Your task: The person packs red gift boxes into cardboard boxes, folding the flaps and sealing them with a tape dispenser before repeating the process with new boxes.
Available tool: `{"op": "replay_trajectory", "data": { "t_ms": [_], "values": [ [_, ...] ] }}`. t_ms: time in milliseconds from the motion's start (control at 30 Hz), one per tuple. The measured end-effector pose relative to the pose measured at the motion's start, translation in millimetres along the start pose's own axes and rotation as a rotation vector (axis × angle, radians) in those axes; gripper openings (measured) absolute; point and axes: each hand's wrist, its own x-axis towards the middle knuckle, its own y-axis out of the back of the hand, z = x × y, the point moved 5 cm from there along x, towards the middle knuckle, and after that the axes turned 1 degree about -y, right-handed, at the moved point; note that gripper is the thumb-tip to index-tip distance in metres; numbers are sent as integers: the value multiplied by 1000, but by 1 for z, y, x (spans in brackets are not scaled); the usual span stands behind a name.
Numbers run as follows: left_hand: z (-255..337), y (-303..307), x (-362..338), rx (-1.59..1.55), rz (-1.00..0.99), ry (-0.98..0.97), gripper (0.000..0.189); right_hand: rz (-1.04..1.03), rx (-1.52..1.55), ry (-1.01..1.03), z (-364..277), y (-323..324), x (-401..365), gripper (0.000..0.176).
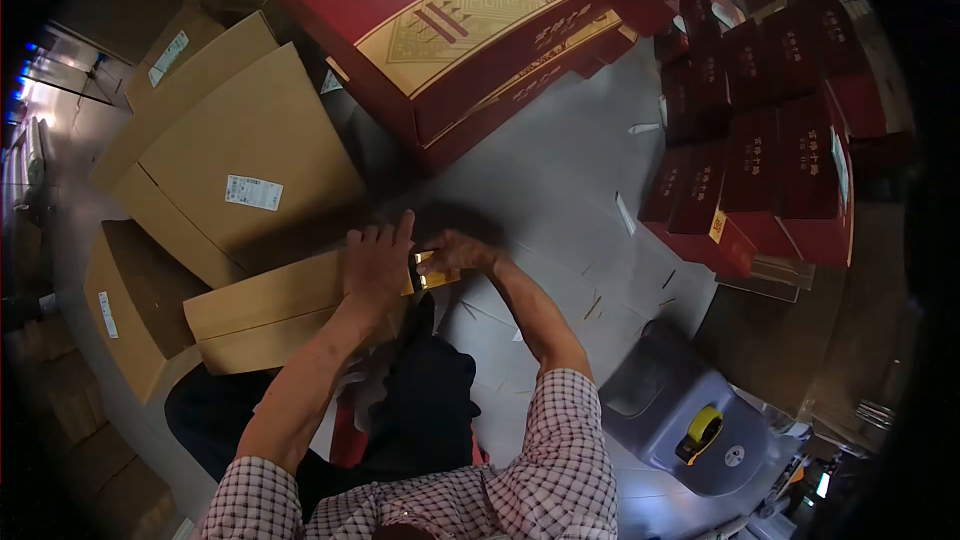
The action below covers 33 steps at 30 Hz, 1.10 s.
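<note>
A long brown cardboard box (265, 305) lies tilted across my lap, its right end under my hands. My left hand (378, 265) rests on that end with its fingers stretched out, pressing on the cardboard. Just to its right, my right hand (456, 252) is closed around a shiny amber thing with a dark edge (436, 272), which looks like a roll of packing tape against the box's end. My fingers partly cover it, so its full shape is hidden.
Open cardboard boxes (215, 155) stand at the left. A large red and gold carton (470, 15) is ahead, and several dark red boxes (755, 155) are stacked at the right. A grey-blue stool (650, 395) carries a yellow tape measure (703, 427). Scraps litter the floor (560, 210).
</note>
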Motion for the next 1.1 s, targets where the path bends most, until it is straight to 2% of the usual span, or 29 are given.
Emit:
{"op": "replay_trajectory", "data": {
  "t_ms": [33, 100, 167, 200, 233, 267, 300, 333, 367, 433, 467, 533, 567, 667, 700, 800, 900, 1033, 1100],
  "values": [
    [-3, 3, 1, -97, 63, 10, 51, -15, 31, -10, 6, -5, 10, 47],
    [-12, 11, -7, -277, 186, 55, 52, 86, -70, 109, 24, -1, 22, 48],
    [-36, 18, -21, -509, 484, 73, 52, 163, -146, 264, 41, -2, 38, 51],
    [-61, 22, -35, -605, 638, 92, 52, 149, -92, 204, 44, -2, 38, 53],
    [-97, 29, -59, -429, 583, 247, 48, 137, -38, 144, 45, -1, 37, 55],
    [-144, 27, -96, -323, 673, 437, 47, 78, 66, -60, 37, -1, 31, 56],
    [-194, 26, -138, -219, 770, 609, 47, 109, 80, -35, 39, -6, 40, 55],
    [-243, 23, -184, -220, 731, 821, 49, 162, 89, -20, 50, -7, 44, 54],
    [-303, -25, -239, 56, 654, 1080, 56, 225, 102, -15, 64, -3, 42, 52],
    [-363, -94, -315, -699, 517, 1269, 73, 41, 385, 30, 81, -8, 43, 48],
    [-362, -97, -318, -818, 539, 1273, 78, -48, 525, 50, 80, -9, 48, 46],
    [-353, -95, -320, -1063, 568, 1279, 89, -12, 324, 88, 57, -12, 37, 39],
    [-364, -100, -328, -1033, 520, 1354, 93, -5, 219, 113, 32, -14, 28, 36],
    [-396, -103, -342, -1188, 506, 1337, 96, 108, -64, 119, -60, -26, -3, 32],
    [-404, -106, -348, -1217, 479, 1356, 96, 95, -25, 120, -87, -32, -10, 36],
    [-426, -113, -358, -1271, 419, 1442, 93, 126, -219, 166, -129, -36, -11, 41],
    [-431, -114, -363, -1379, 451, 1427, 91, 134, -178, 166, -149, -40, -11, 45],
    [-426, -91, -356, -1333, 474, 1344, 96, 149, -126, 157, -166, -56, -20, 44],
    [-433, -108, -360, -1433, 388, 1409, 99, 157, 15, 163, -161, -59, -29, 44]
  ]
}}
